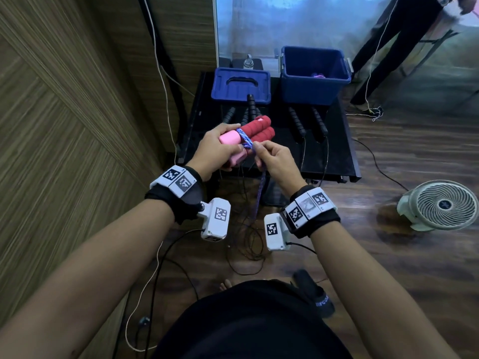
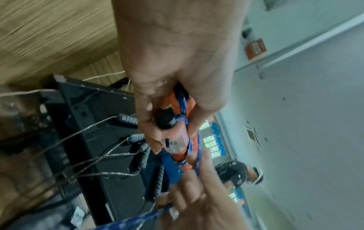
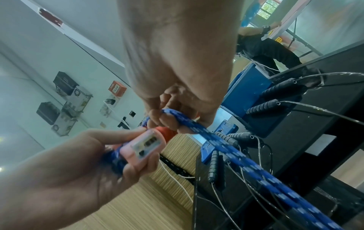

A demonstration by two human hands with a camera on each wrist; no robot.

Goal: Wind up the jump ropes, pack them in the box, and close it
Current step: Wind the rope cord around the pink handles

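Observation:
My left hand [image 1: 220, 149] grips a pair of jump-rope handles [image 1: 259, 130] with red foam grips and pink ends, held side by side above the black table [image 1: 342, 141]. Blue patterned rope [image 1: 245, 137] is wound around them a few turns. My right hand [image 1: 269, 155] pinches the loose rope [image 3: 189, 123] just right of the handles; the rest hangs to the floor. The pink counter end [image 3: 145, 144] shows in the right wrist view, the handles [image 2: 175, 129] in the left wrist view. The open blue box [image 1: 315, 73] stands at the table's back right, its lid [image 1: 241, 85] beside it.
Several black-handled jump ropes [image 1: 308, 123] lie on the table, their thin cords dangling over the front edge. A white fan [image 1: 440, 206] sits on the wooden floor at right. Wood panelling fills the left. Another person's legs [image 1: 394, 47] stand at the back right.

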